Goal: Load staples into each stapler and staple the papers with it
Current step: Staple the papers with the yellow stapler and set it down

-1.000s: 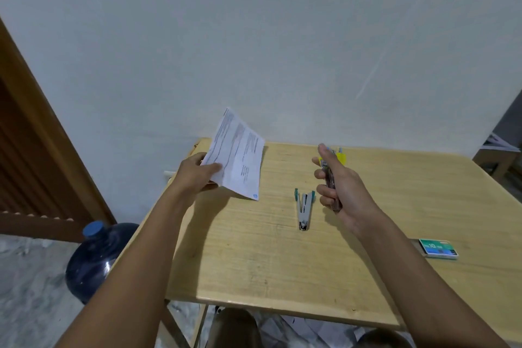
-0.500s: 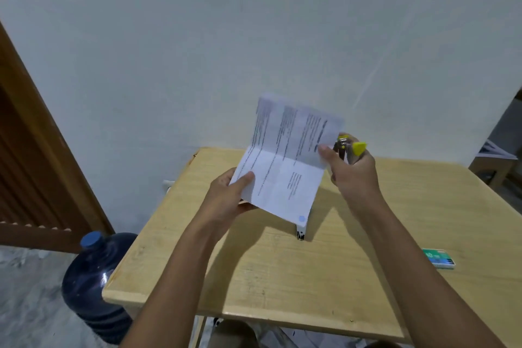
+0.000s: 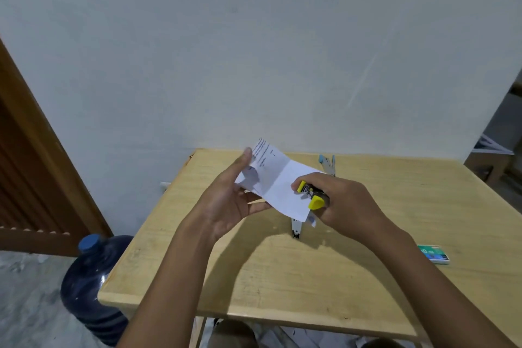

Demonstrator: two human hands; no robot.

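Head view, taking the table's middle as the dial and twelve o'clock at the wall: a pale wall [image 3: 254,37] fills the upper half. A brown wooden door [image 3: 25,164] runs down the far side at nine o'clock. The light wooden table [image 3: 282,277] stands against the wall. A dark blue water jug [image 3: 90,285] with a blue cap sits on the floor off the corner at eight o'clock.

Both bare forearms reach in from six o'clock and meet above the table, a little toward twelve. The left hand [image 3: 231,200] holds the papers [image 3: 278,181] in the air, thumb pressed on the upper face near their nine o'clock end and fingers curled beneath. The sheets are folded, with printed lines showing on the far part.

The right hand [image 3: 339,203] has its fingers wrapped round the yellow stapler [image 3: 312,196], whose nose lies on the papers at their three o'clock edge. I cannot tell whether it is squeezed fully down.

Just below the papers a silver stapler [image 3: 296,230] lies on the table, half hidden by them. A blue-tipped stapler [image 3: 327,164] lies near the wall at twelve o'clock. A small green staple box [image 3: 433,254] rests at three o'clock, well apart from the hands.
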